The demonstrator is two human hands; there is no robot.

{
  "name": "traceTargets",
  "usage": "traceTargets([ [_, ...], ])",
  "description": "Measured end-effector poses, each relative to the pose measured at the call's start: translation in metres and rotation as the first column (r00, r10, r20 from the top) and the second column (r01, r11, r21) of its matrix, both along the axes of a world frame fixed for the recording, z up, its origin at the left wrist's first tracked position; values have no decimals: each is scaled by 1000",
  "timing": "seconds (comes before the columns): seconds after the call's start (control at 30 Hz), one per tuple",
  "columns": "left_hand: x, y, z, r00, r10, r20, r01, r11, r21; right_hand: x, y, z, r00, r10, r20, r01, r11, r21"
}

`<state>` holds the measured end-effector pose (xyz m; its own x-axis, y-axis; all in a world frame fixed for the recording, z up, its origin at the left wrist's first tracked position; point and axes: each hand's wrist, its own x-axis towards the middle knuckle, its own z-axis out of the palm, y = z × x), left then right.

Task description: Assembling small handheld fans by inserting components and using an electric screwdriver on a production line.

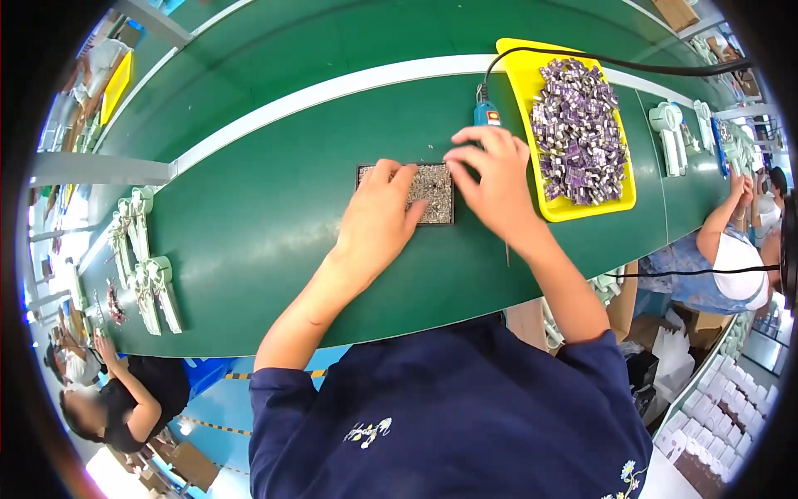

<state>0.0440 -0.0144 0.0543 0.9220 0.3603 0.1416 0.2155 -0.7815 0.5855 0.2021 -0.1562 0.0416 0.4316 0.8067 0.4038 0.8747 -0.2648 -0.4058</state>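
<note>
A small dark tray (454,200) filled with tiny silvery metal parts, probably screws, lies on the green bench. My left hand (378,204) covers its left half, fingertips over the parts and thumb spread away from the fingers. At the tray's right edge is my right hand (495,179), its fingers curled and its thumb close to the index fingertip. A teal electric screwdriver (486,112) runs beneath the right palm, its thin bit showing below the wrist. Whether a tiny part sits between those right fingertips is too small to tell.
A yellow tray (553,212) heaped with small purple-and-silver parts stands right of my right hand. The black cable (615,60) arches above it. Pale green handheld housings (150,291) lie at the left and housings (669,137) at the far right. Co-workers sit on both sides.
</note>
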Motion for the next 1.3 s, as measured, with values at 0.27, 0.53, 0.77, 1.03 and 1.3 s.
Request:
traceTargets([
  [0.27,15,-14,-13,995,-82,64,81,997,8,45,36,-17,977,205,-62,-213,955,-206],
  [0.53,4,3,-13,972,-227,56,221,970,97,59,48,-32,932,362,19,-341,891,-299],
  [0.77,-23,10,9,995,80,-54,-81,997,-17,69,46,-28,888,440,132,-400,882,-247],
  [1.03,8,-6,1,995,-6,-98,10,999,43,56,50,-27,816,442,372,-326,884,-335],
  [1.3,9,-2,-9,967,-254,11,253,967,31,52,52,-21,870,443,215,-347,861,-372],
])
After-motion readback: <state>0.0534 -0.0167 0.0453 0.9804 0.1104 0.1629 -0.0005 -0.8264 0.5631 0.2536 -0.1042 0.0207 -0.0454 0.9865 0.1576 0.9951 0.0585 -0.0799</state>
